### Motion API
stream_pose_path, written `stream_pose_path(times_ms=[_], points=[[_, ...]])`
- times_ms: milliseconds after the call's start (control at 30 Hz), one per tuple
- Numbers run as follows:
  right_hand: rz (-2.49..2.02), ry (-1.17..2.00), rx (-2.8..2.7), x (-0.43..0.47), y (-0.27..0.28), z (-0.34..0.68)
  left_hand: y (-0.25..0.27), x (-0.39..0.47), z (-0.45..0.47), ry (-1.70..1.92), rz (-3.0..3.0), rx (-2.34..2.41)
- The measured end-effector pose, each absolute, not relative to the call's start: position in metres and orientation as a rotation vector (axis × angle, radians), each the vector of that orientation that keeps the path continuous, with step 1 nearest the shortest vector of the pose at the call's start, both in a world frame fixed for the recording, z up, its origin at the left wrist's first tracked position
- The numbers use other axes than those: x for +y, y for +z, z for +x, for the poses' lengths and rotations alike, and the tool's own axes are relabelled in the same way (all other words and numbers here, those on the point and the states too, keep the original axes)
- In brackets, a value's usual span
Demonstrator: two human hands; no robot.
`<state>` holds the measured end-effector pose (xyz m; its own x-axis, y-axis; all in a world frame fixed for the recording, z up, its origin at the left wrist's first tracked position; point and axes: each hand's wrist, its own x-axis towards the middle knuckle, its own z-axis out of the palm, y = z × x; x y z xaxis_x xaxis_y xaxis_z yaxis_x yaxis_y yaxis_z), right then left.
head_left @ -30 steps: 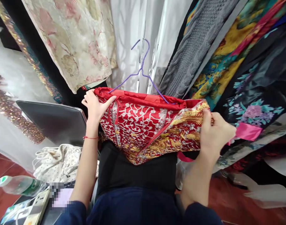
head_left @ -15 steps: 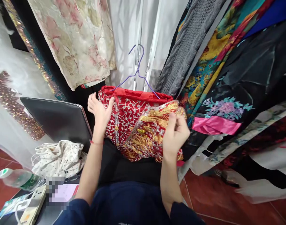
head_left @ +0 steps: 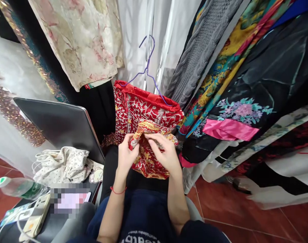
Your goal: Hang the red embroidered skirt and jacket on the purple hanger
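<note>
A red garment [head_left: 154,106] with silver and gold embroidery lies across my lap, its upper edge lined in plain red. A thin purple wire hanger [head_left: 147,70] runs into that top edge, its hook free above. My left hand [head_left: 127,153] pinches a gathered gold-embroidered fold of the garment between thumb and fingers. Close beside it, my right hand [head_left: 166,155] is closed on the same bunched fold, thumb and forefinger near its edge. What lies inside the fold is hidden.
An open laptop [head_left: 60,125] stands to the left, with dotted white cloth [head_left: 63,165], a plastic bottle [head_left: 20,187] and a power strip [head_left: 35,217] in front. Hanging clothes, including a grey cable knit [head_left: 202,47] and a floral cream piece [head_left: 85,44], flank both sides.
Both hands have moved inward from the garment's sides to its middle, now gathering a fold. The right side's gold-embroidered part has been drawn toward the centre, and the hanger tilts slightly.
</note>
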<state>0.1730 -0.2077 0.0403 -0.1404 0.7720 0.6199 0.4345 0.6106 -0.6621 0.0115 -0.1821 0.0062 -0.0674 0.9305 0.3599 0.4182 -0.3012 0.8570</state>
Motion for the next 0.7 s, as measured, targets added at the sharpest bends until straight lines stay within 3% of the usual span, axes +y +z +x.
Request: stream_pose_path(times_ms=[133, 333, 533, 700], points=[[-1.367, 0.188, -1.738, -0.202, 0.015, 0.216, 0.009, -0.185, -0.007, 1.486, 1.659, 1.457], [-1.737, 0.529, -1.943, -0.183, -0.029, 0.247, 0.015, -0.196, -0.015, 1.608, 1.502, 1.395], [-1.292, 0.646, -2.016, -0.200, -0.002, 0.255, 0.031, -0.210, -0.045, 1.700, 1.770, 1.515], [-1.115, 0.511, -1.767, -0.247, 0.023, 0.262, 0.059, -0.202, -0.079, 1.437, 2.118, 1.635]])
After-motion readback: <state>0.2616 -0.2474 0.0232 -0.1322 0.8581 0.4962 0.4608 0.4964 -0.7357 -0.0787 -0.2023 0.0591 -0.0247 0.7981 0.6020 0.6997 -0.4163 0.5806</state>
